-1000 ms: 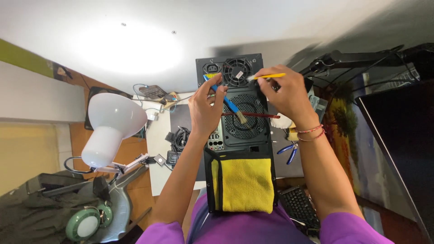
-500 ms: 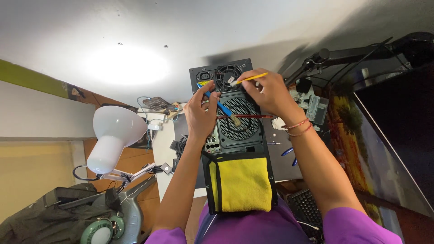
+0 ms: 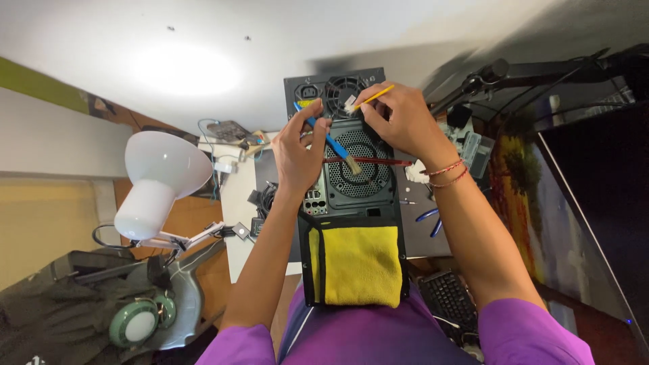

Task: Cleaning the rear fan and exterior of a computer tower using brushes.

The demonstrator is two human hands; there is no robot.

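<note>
Both hands have slid along the back panel since a second ago: the yellow-handled brush [image 3: 365, 100], which lay near the far edge, now has its tip just beside the small upper fan grille [image 3: 342, 89], and the blue-handled brush [image 3: 330, 140] has its bristles down on the large round fan grille [image 3: 358, 165].

The black computer case [image 3: 351, 196] lies lengthwise away from the person, back panel up, its near end resting against the purple shirt [image 3: 378, 334]. The right hand [image 3: 399, 122] pinches the yellow-handled brush in closed fingers; its handle runs from the hand toward far right, the tip pointing left at the small grille. The left hand [image 3: 297, 152] is closed on the blue-handled brush, whose long axis slants from far left down to near right across the panel. The right hand is the nearer one to the small grille; the left is the nearer to the large one. A thin red rod [image 3: 375, 161] crosses the large grille from left to right.

A folded yellow cloth [image 3: 358, 263] covers the near part of the case. Left of the case stands a white desk lamp [image 3: 159, 179]; a black keyboard [image 3: 446, 297] lies near right on the surface. A small yellow label patch sits at the far left of the panel, beside a power socket [image 3: 307, 91].
</note>
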